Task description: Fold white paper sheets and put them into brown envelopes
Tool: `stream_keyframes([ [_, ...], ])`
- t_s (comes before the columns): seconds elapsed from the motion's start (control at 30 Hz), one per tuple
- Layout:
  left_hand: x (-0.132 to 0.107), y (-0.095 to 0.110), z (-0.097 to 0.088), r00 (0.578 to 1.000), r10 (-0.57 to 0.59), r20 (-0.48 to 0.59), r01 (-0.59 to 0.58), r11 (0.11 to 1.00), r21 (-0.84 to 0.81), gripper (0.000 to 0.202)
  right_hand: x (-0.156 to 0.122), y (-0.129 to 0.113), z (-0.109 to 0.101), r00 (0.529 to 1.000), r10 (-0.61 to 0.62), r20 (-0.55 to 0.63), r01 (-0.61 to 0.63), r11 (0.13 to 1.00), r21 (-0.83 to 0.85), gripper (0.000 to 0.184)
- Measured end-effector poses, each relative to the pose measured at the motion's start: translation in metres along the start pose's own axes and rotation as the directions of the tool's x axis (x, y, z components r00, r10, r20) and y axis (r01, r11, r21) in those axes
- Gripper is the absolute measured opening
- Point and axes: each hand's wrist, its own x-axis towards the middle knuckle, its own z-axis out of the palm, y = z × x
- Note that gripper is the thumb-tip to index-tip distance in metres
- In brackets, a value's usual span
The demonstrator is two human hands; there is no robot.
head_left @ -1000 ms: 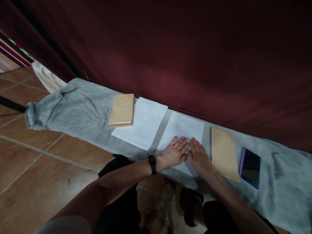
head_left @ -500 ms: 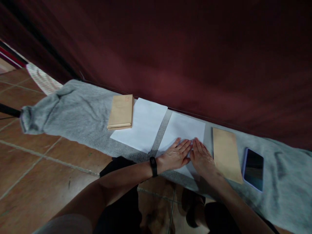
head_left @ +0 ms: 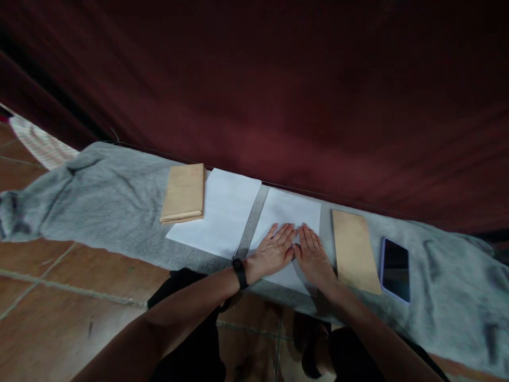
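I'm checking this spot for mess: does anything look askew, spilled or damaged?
Nothing looks spilled or damaged. Mildly untidy: the brown envelope stack overlaps the left white paper stack, and the grey cloth is rumpled toward its left end.

Two hands are seen among two lots of white paper, one stack of tan envelopes, one separate envelope, one phone, one wristband and one gray cloth.

Nothing readable, red mark on envelope illegible
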Motion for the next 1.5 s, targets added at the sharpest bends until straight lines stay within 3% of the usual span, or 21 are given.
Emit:
stream_keyframes([
  [0.33,0.004,-0.022,-0.003,0.988,-0.153,0.032,0.150,0.985,0.080,0.058,0.001,-0.006,0.004,0.998,0.061,-0.022,-0.060,0.997,0.053,0.058],
  [0.53,0.009,-0.030,-0.006,0.951,-0.307,0.039,0.301,0.946,0.125,0.061,0.002,-0.005,0.002,0.998,0.062,-0.008,-0.061,0.996,0.064,0.059],
  [0.7,0.013,-0.034,-0.009,0.930,-0.367,-0.005,0.365,0.924,0.115,0.061,0.004,-0.008,0.001,0.998,0.062,-0.020,-0.060,0.996,0.072,0.060],
  [0.77,0.013,-0.031,-0.008,0.946,-0.324,-0.020,0.325,0.941,0.094,0.059,0.005,-0.012,0.001,0.999,0.027,-0.023,-0.025,0.997,0.079,0.059],
  [0.93,0.009,-0.018,-0.003,0.995,-0.094,0.016,0.093,0.995,0.027,0.054,0.002,-0.026,0.004,0.997,-0.070,-0.035,0.073,0.993,0.098,0.056],
  [1.5,0.003,-0.013,-0.002,0.990,-0.130,0.052,0.126,0.989,0.077,0.055,-0.004,-0.022,0.004,0.998,-0.057,-0.033,0.059,0.996,0.068,0.057],
])
